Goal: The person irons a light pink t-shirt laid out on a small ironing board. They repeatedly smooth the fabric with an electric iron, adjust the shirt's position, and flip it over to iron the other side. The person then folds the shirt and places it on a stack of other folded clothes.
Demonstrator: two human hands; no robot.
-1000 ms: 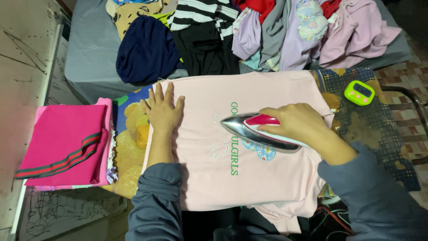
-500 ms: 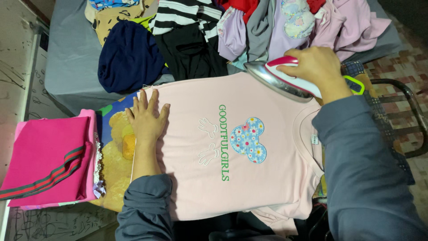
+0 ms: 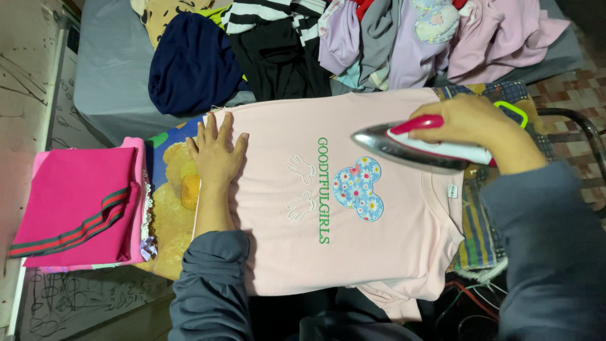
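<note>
1. Nearest the camera, two grey-blue sleeves (image 3: 211,284) come in from the bottom edge, one on each side of the spread garment.
2. A pale pink t-shirt (image 3: 284,252) lies flat and face up across the padded ironing surface (image 3: 167,221), whose cover shows a yellow bear print on blue. The shirt's hem points left and its neckline right. Green lettering, two white glove outlines and a blue floral patch (image 3: 357,188) sit at mid-chest.
3. The left hand (image 3: 216,155) rests palm down on the shirt near its hem edge, fingers spread and flat, gripping nothing, only pressing the cloth.
4. The right hand (image 3: 470,123) is clenched around the pink handle of an iron (image 3: 413,148). The iron's shiny soleplate points left with its tip over the upper chest of the shirt, just above the floral patch. Whether the plate touches the cloth cannot be told.
5. Just behind the right hand, the edge of a small lime-green gadget (image 3: 512,108) peeks out on a dark checked cloth (image 3: 486,233) lying under the shirt's neck end.
6. To the left of the ironing surface sits a folded stack of bright pink clothes (image 3: 79,202), the top piece trimmed with a green and red stripe.
7. Farthest off, a grey-covered bed (image 3: 110,69) carries a heap of unfolded clothes: a navy piece (image 3: 192,63), a black and white striped one (image 3: 278,16), black, lilac, grey and pink garments.
</note>
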